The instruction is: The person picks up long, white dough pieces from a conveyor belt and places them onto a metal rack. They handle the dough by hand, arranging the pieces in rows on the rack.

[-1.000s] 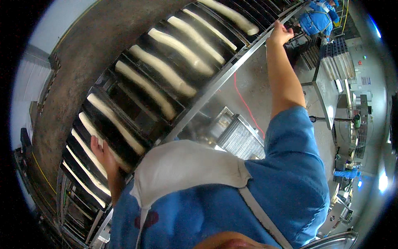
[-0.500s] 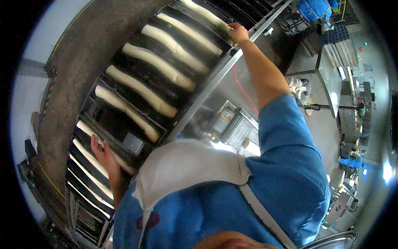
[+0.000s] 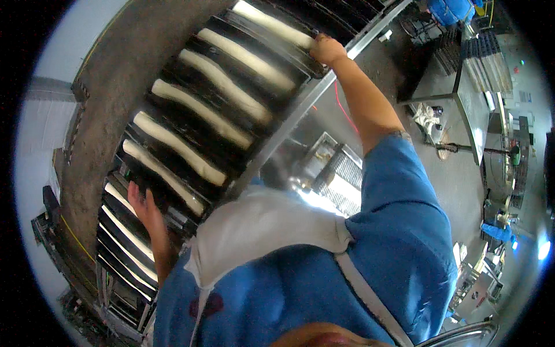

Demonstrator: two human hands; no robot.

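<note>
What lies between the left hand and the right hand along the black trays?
The head view shows five pale dough strips between the left hand and the right hand.

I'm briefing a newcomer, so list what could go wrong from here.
The right hand is at one end of a dough strip; a careless press could dent or stretch it.
The left hand, fingers spread, is close to the black trays; fingertips might get pinched between neighbouring ones.
</note>
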